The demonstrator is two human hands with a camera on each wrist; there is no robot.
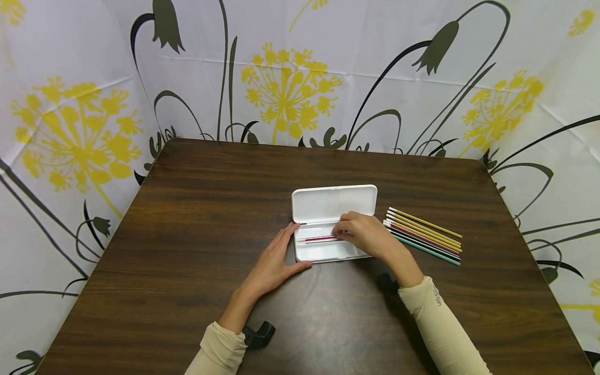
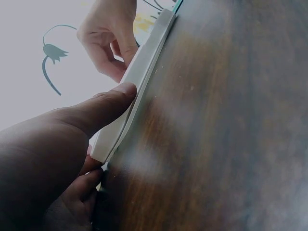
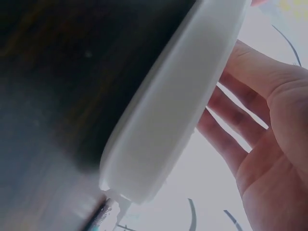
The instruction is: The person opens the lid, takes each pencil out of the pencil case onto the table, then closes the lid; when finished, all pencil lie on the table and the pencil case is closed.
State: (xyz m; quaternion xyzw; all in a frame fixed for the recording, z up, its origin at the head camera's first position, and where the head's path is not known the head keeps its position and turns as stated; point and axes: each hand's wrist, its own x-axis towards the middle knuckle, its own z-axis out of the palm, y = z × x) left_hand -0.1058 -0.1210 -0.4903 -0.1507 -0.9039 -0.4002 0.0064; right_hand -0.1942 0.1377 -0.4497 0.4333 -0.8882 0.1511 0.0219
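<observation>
A white pencil case [image 1: 328, 253] lies with its lid [image 1: 334, 203] raised at the back. My left hand [image 1: 272, 268] holds its left end, thumb along the front wall and fingers at the far left corner. The left wrist view shows that thumb on the case's wall [image 2: 139, 72]. Inside the case lies a red pencil [image 1: 319, 238], its white end to the left. My right hand [image 1: 367, 234] reaches in over the front and pinches the pencil's right part; the fingertips are partly hidden. In the right wrist view, the case wall [image 3: 159, 110] hides the right fingertips.
Several pencils [image 1: 424, 232], yellow, red, black and green, lie side by side just right of the case. The dark wooden table [image 1: 211, 208] extends around it. A patterned cloth [image 1: 300, 31] hangs behind the table.
</observation>
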